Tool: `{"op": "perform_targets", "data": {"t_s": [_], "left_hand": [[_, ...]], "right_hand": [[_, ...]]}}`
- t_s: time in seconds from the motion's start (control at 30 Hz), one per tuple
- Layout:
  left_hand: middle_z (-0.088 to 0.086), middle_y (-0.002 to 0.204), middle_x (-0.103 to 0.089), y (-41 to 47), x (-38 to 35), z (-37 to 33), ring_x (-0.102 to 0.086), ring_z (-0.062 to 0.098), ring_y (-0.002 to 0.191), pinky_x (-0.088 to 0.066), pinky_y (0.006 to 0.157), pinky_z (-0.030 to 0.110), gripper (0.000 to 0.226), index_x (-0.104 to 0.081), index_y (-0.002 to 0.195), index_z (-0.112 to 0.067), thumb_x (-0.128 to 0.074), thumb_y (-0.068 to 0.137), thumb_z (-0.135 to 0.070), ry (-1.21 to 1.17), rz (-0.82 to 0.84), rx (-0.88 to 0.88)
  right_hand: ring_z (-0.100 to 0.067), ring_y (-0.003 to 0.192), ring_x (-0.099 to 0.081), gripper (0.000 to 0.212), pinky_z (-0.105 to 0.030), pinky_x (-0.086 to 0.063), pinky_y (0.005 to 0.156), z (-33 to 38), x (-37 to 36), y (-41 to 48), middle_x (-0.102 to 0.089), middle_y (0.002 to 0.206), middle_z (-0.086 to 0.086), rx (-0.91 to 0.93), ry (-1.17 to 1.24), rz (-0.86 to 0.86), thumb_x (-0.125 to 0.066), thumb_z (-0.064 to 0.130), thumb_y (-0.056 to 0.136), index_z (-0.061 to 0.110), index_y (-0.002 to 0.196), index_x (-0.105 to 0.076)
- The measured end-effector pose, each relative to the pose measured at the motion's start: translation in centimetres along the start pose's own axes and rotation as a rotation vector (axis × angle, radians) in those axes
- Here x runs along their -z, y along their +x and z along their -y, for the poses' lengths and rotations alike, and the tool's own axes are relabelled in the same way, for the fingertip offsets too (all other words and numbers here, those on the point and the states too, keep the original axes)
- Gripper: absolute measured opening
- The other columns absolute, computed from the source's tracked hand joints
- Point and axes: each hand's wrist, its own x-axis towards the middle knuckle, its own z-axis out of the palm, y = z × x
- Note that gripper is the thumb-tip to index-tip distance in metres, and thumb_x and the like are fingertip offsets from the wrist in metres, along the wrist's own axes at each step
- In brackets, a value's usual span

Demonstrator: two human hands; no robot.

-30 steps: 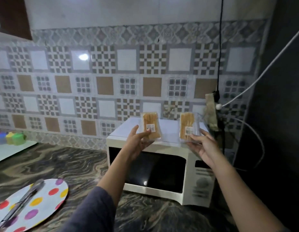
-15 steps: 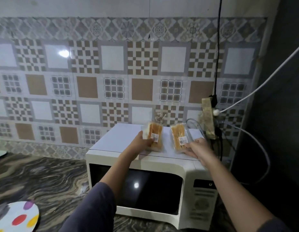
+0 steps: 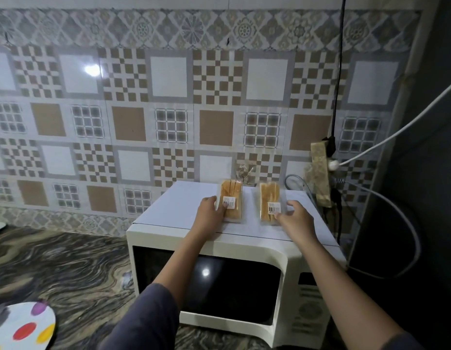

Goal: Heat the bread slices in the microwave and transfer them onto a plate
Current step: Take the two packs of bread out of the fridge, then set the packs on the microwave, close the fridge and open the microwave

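Observation:
Two clear packs of bread slices lie flat on top of the white microwave (image 3: 184,210), whose dark door is closed. My left hand (image 3: 209,214) grips the left bread pack (image 3: 232,198) at its near left edge, thumb by the barcode label. My right hand (image 3: 296,218) holds the right bread pack (image 3: 268,195) at its near right corner. A white plate with coloured dots (image 3: 25,329) shows at the bottom left, partly cut off by the frame.
The microwave stands on a dark marbled counter (image 3: 68,261) against a patterned tile wall. A wall socket (image 3: 320,173) with black and white cables (image 3: 396,130) hangs right of the microwave. A dark tall surface (image 3: 426,173) closes off the right side.
Both hands have lowered the two bread packs from mid-air onto the microwave's top. The view has shifted right, so less of the plate shows.

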Motion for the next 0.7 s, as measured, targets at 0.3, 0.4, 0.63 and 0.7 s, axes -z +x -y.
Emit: {"op": "perform_targets", "data": {"t_s": [0.3, 0.4, 0.63, 0.7], "left_hand": [[0.018, 0.126, -0.050, -1.9, 0.1, -1.0, -0.049, 0.029, 0.112, -0.033, 0.085, 0.025, 0.027, -0.055, 0.110, 0.002, -0.040, 0.096, -0.014, -0.035, -0.064, -0.034], [0.015, 0.135, -0.045, -3.1, 0.6, -1.4, -0.042, 0.026, 0.124, -0.031, 0.096, 0.025, 0.032, -0.048, 0.124, 0.002, -0.038, 0.097, -0.011, -0.091, -0.087, -0.063], [0.011, 0.145, -0.038, -4.6, 2.1, -0.4, -0.035, 0.024, 0.134, -0.026, 0.111, 0.031, 0.043, -0.038, 0.138, -0.003, -0.043, 0.095, -0.010, -0.149, -0.004, -0.124], [0.009, 0.145, -0.037, -5.4, 2.9, -0.3, -0.034, 0.022, 0.135, -0.025, 0.112, 0.031, 0.047, -0.038, 0.138, -0.005, -0.043, 0.092, -0.002, -0.161, 0.054, -0.159]], "right_hand": [[-0.020, 0.090, -0.053, 0.027, -0.028, -0.038, 0.062, 0.9, 0.7, -1.1, -0.062, 0.114, -0.007, -0.035, 0.012, 0.053, -0.053, 0.017, 0.088, 0.011, 0.114, -0.059], [-0.020, 0.094, -0.053, 0.028, -0.031, -0.043, 0.075, 1.3, 1.1, -2.1, -0.060, 0.116, -0.005, -0.075, 0.072, 0.057, -0.054, 0.021, 0.090, 0.011, 0.116, -0.059], [-0.021, 0.109, -0.052, 0.041, -0.032, -0.043, 0.088, 1.6, 1.6, -6.2, -0.052, 0.133, -0.009, -0.174, 0.161, -0.053, -0.044, 0.003, 0.090, 0.010, 0.130, -0.050], [-0.022, 0.117, -0.052, 0.042, -0.031, -0.043, 0.090, 1.8, 1.7, -7.9, -0.053, 0.133, -0.008, -0.202, 0.189, -0.103, -0.045, 0.003, 0.090, 0.010, 0.131, -0.050]]}}
